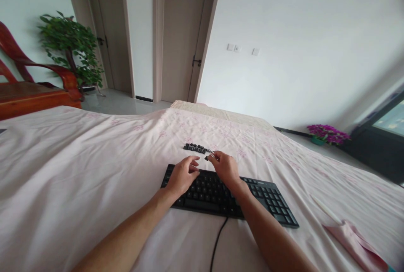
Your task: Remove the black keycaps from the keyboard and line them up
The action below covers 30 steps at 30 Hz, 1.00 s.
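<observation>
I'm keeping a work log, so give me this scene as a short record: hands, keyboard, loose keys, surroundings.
Left hand: left hand over the keyboard, fingers half curled
Right hand: right hand holding a small metal tool
Loose keys: black keys in two rows, beyond the keyboard
Near the tool: one dark piece; held or lying, cannot tell
Surface: pale flowered sheet
Cable: black cable, running toward the person
Right side: pink cloth

Leafy plant (67, 38) near wooden chair (65, 72)
</observation>
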Each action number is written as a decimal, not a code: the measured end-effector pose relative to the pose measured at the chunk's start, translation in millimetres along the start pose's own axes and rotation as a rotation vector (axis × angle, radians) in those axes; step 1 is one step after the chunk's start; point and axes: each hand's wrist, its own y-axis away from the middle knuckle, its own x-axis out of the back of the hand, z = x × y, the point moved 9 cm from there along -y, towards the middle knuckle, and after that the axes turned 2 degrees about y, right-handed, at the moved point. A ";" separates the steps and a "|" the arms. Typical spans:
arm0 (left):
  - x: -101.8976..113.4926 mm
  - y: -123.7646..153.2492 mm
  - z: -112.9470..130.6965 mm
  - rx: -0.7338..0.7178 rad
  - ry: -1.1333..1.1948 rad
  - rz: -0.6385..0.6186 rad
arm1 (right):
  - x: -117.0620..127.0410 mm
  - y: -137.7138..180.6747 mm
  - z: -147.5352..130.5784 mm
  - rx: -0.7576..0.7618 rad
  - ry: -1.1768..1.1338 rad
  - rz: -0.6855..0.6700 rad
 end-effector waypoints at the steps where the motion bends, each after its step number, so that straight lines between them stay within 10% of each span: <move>1: -0.3 -0.4 0.6 -0.010 -0.011 -0.003 | -1.7 -7.4 5.8 -0.039 0.036 -0.019; 30: -0.6 -0.6 5.8 -0.062 -0.062 -0.029 | -48.6 -57.0 33.1 -0.094 0.238 -0.193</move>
